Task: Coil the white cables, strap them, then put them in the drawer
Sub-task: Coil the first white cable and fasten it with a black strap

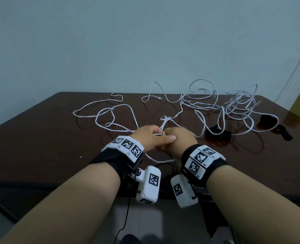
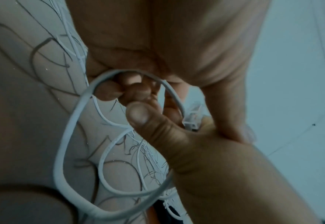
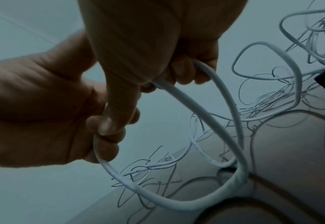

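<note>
Both hands meet over the middle of the dark table [image 1: 49, 138]. My left hand [image 1: 155, 134] and right hand [image 1: 171, 135] each grip the same white cable [image 1: 165, 120], bent into one small loop [image 2: 68, 136] that hangs below them. The right wrist view shows my right fingers [image 3: 184, 72] curled round the loop [image 3: 225, 136] and my left fingers [image 3: 104, 127] pinching it lower down. A clear plug [image 2: 193, 118] at the cable's end sits between the two hands. The rest of the cable trails away across the table.
Loose white cable sprawls at the left [image 1: 110, 111] and a denser tangle [image 1: 239, 104] lies at the back right. Black straps lie at the right [image 1: 217, 133] [image 1: 268, 121] [image 1: 284, 133]. A pale wall [image 1: 145, 41] stands behind. No drawer is in view.
</note>
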Available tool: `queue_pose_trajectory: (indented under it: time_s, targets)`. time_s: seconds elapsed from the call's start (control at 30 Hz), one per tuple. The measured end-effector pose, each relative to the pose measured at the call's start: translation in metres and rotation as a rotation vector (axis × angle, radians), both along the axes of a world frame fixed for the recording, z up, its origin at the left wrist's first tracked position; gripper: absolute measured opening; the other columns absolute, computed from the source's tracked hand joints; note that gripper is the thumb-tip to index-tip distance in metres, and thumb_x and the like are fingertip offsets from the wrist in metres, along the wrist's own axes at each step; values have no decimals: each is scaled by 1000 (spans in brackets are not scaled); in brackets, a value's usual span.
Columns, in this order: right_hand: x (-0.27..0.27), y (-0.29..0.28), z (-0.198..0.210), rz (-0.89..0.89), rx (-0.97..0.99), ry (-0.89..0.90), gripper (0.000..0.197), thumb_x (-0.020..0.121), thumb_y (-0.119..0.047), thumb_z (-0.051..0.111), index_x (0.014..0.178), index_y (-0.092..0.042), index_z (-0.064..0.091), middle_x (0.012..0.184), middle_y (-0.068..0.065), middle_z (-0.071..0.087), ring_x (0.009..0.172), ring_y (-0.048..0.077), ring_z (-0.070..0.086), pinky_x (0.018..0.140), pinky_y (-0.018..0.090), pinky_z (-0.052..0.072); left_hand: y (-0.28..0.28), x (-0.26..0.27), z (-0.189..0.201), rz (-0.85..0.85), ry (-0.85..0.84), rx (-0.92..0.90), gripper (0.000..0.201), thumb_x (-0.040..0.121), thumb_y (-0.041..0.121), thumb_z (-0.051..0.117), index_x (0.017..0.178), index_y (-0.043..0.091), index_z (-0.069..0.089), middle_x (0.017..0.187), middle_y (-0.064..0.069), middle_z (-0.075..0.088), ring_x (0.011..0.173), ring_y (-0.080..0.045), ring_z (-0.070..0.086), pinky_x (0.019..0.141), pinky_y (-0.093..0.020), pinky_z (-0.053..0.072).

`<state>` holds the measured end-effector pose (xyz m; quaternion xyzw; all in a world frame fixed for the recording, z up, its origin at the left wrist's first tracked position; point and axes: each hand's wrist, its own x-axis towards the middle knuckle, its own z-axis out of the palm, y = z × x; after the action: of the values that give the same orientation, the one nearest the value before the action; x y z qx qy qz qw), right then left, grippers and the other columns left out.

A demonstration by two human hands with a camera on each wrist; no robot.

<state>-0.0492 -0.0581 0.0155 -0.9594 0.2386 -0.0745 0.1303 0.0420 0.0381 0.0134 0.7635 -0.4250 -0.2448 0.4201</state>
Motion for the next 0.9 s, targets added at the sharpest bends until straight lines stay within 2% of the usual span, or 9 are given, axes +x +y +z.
queue_pose_trajectory:
  time_s: [0.13, 0.23, 0.33, 0.43, 0.5, 0.63, 0.73, 0.83, 0.9]
  targets:
    - [-2, -3, -7, 29, 110, -88, 38, 68, -48, 74, 64, -21, 48, 70, -5, 52, 77, 19, 53, 67, 29, 42, -1, 2, 0, 22, -35, -18, 24, 84, 39, 66, 70, 20, 63, 54, 6, 58, 42, 0, 48, 55, -20, 39]
    - [-5, -4, -14, 59, 298, -272, 35, 65, -34, 81, 68, -15, 53, 60, -5, 46, 59, 11, 43, 54, 25, 33, -1, 4, 1, 56, 10, -65, 21, 87, 19, 59, 67, 20, 65, 51, 8, 58, 41, -3, 46, 52, -21, 39]
    - [-8, -15, -18, 106, 452, -344, 32, 70, -16, 78, 61, -21, 48, 55, -8, 46, 48, 2, 40, 53, 19, 34, 6, 6, -3, 58, 161, -167, 23, 91, 11, 50, 73, 13, 64, 57, 3, 57, 41, -8, 43, 46, -19, 35]
    - [-12, -31, -24, 84, 523, -409, 30, 76, -8, 71, 61, -22, 49, 57, -7, 52, 50, -2, 47, 60, 15, 40, 15, 16, -8, 105, 353, -330, 27, 97, 6, 43, 77, 8, 61, 59, -2, 57, 42, -6, 46, 48, -18, 36]
    - [-13, -38, -27, 58, 608, -505, 28, 81, -9, 67, 61, -22, 52, 56, -6, 57, 57, 7, 53, 66, 26, 45, 20, 22, -9, 85, 333, -279, 27, 97, 4, 41, 79, 9, 61, 58, 0, 61, 47, -7, 53, 55, -23, 35]
    - [-3, -33, -22, 23, 495, -499, 32, 87, -18, 61, 58, -23, 50, 52, -8, 47, 53, 10, 45, 56, 24, 38, 20, 16, -5, 1, 274, -96, 25, 96, 6, 39, 83, 10, 59, 61, -5, 55, 52, -15, 53, 58, -27, 41]
    - [5, -22, -15, -15, 287, -369, 30, 83, -18, 59, 58, -20, 44, 63, -2, 48, 68, 19, 47, 61, 26, 34, 15, 6, -3, -30, 200, -58, 31, 91, 44, 50, 84, 15, 58, 57, -3, 50, 42, -15, 44, 42, -21, 33]
    - [9, -17, -14, -40, 277, -370, 20, 77, -15, 61, 63, -18, 47, 70, 3, 54, 71, 20, 48, 60, 27, 33, 12, 0, -5, -60, 67, 39, 15, 92, 26, 56, 82, 16, 53, 52, -2, 46, 37, -11, 42, 37, -15, 30]
    - [8, -17, -15, -23, 326, -416, 15, 76, -14, 63, 68, -16, 51, 68, 1, 54, 66, 17, 48, 60, 26, 37, 12, -3, -10, -71, 206, 15, 20, 98, 16, 45, 79, 12, 52, 49, 2, 43, 38, -10, 40, 41, -18, 32]
